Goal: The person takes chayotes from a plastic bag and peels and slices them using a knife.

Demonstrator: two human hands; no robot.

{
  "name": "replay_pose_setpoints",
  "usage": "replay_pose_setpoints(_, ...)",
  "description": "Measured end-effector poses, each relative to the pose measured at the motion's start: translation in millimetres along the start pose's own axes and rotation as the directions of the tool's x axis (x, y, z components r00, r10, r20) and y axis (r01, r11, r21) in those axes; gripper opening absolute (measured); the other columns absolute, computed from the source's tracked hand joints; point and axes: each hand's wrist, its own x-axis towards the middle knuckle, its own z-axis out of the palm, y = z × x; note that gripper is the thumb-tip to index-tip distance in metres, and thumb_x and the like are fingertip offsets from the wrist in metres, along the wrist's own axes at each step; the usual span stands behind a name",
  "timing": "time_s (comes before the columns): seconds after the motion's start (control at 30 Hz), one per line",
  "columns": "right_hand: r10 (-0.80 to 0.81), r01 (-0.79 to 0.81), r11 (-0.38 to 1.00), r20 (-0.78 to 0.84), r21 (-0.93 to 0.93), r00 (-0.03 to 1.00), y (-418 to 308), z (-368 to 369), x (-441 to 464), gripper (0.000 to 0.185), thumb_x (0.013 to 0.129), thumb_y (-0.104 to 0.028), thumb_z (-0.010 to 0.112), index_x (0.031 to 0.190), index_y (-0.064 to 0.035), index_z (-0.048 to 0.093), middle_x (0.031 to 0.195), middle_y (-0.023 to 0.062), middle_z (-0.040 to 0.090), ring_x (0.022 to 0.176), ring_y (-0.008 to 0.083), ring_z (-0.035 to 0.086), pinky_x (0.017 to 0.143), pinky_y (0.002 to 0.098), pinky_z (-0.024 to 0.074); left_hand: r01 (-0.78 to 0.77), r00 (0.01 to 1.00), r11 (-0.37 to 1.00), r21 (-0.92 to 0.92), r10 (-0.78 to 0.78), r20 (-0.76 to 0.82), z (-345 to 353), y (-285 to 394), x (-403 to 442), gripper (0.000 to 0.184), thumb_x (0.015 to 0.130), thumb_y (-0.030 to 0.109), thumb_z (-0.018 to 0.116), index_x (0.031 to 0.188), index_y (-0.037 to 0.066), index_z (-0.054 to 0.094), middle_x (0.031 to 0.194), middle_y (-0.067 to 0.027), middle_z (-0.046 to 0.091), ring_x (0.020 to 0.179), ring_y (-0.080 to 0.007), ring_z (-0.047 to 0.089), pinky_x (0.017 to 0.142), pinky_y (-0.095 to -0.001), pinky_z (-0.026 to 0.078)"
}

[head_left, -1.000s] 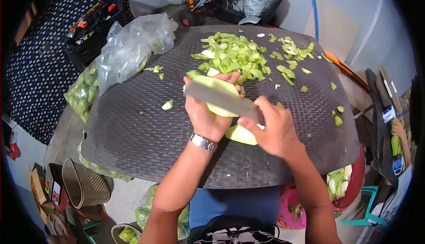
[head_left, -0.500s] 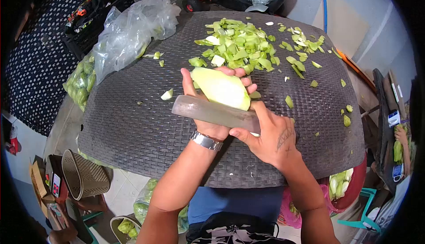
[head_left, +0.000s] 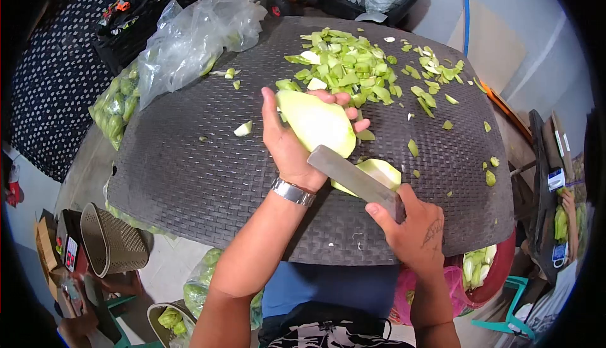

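A pale, peeled chayote piece [head_left: 317, 123] rests in my left hand [head_left: 287, 149], palm up with the fingers curled behind it. A silver watch is on that wrist. My right hand [head_left: 413, 234] grips a knife [head_left: 353, 177] with a wide grey blade; its handle is hidden in the fist. The blade points up and left, its tip near the lower end of the held piece. Behind the blade lies a second pale chayote piece [head_left: 384, 172], partly covered, apparently on the table. Beyond my hands is a heap of green peelings [head_left: 353, 67].
Scattered scraps dot the dark woven table [head_left: 189, 190]. A clear plastic bag [head_left: 196, 39] sits at its far left, beside a bag of green chayotes [head_left: 117, 108]. Below the table's edge are a beige basket [head_left: 117, 241] and a red tub [head_left: 502, 278]. Another person's hand [head_left: 568, 203] shows far right.
My right hand has drawn the knife down and right, away from my left palm. The second chayote piece now shows behind the blade. My left hand still holds its piece in nearly the same place.
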Motion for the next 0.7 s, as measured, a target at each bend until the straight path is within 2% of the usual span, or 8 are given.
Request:
replay_pose_setpoints(0.1, 0.081, -0.083, 0.996, 0.058, 0.026, 0.995, -2.1, 1.2, 2.4, 0.054, 0.087, -0.056, 0.078, 0.092, -0.0046, 0.061, 0.069, 0.0173, 0.07, 0.064, 0.0404, 0.071, 0.068, 0.0522, 0.0541, -0.006, 1.0, 1.0, 0.017, 0.006, -0.005, -0.5, 0.6, 1.0, 0.078, 0.098, 0.079, 0.039, 0.101, 0.005, 0.065, 0.105, -0.0167, 0.069, 0.093, -0.0352, 0.071, 0.097, -0.0668, 0.053)
replay_pose_setpoints(0.2, 0.098, -0.098, 0.995, 0.06, 0.004, 0.993, -1.6, 8.3, 3.1, 0.055, 0.088, -0.057, 0.078, 0.092, -0.0042, 0.061, 0.07, 0.019, 0.07, 0.065, 0.0419, 0.071, 0.068, 0.0527, 0.054, -0.03, 1.0, 0.998, 0.046, 0.03, 0.004, -2.5, 1.5, 1.7, 0.077, 0.098, 0.078, 0.039, 0.102, 0.005, 0.065, 0.106, -0.0168, 0.069, 0.094, -0.0349, 0.07, 0.097, -0.0664, 0.053)
replay_pose_setpoints(0.3, 0.042, -0.042, 0.999, 0.002, 0.018, 0.999, 3.2, 19.3, 2.1, 0.045, 0.092, -0.046, 0.076, 0.102, -0.0029, 0.065, 0.064, 0.0174, 0.065, 0.06, 0.0387, 0.067, 0.062, 0.0467, 0.0504, -0.028, 0.999, 0.999, 0.041, 0.027, 0.018, -2.6, -0.8, -0.2, 0.077, 0.099, 0.077, 0.038, 0.102, 0.005, 0.065, 0.107, -0.0172, 0.069, 0.095, -0.0348, 0.069, 0.099, -0.0659, 0.052)
replay_pose_setpoints(0.4, 0.061, -0.061, 0.998, 0.012, 0.014, 0.998, 0.7, 19.5, 3.8, 0.047, 0.091, -0.048, 0.076, 0.102, -0.0027, 0.065, 0.065, 0.0178, 0.066, 0.061, 0.0388, 0.068, 0.063, 0.0469, 0.0515, -0.048, 0.998, 0.998, 0.051, 0.049, -0.028, -0.3, -5.6, -3.2, 0.077, 0.099, 0.077, 0.038, 0.104, 0.004, 0.065, 0.11, -0.0177, 0.067, 0.098, -0.0353, 0.068, 0.101, -0.0653, 0.051)
replay_pose_setpoints(0.5, 0.114, -0.114, 0.992, 0.0, 0.045, 0.993, -3.8, 19.2, 5.7, 0.058, 0.087, -0.059, 0.078, 0.088, -0.004, 0.06, 0.072, 0.0211, 0.071, 0.066, 0.0437, 0.071, 0.067, 0.0535, 0.0545, -0.082, 0.995, 0.996, 0.032, 0.083, -0.052, 0.3, -8.3, -3.5, 0.078, 0.099, 0.076, 0.039, 0.105, 0.003, 0.065, 0.114, -0.018, 0.066, 0.101, -0.0358, 0.067, 0.102, -0.0645, 0.05)
replay_pose_setpoints(0.7, 0.108, -0.107, 0.994, -0.055, 0.021, 0.993, -6.5, 25.0, 3.3, 0.059, 0.087, -0.061, 0.076, 0.087, -0.0045, 0.06, 0.07, 0.021, 0.07, 0.065, 0.0433, 0.071, 0.065, 0.0536, 0.0544, -0.143, 0.987, 0.989, -0.026, 0.141, -0.074, -1.3, -12.2, -6.3, 0.079, 0.099, 0.075, 0.041, 0.111, 0.0, 0.066, 0.117, -0.0182, 0.065, 0.104, -0.037, 0.066, 0.103, -0.0633, 0.049)
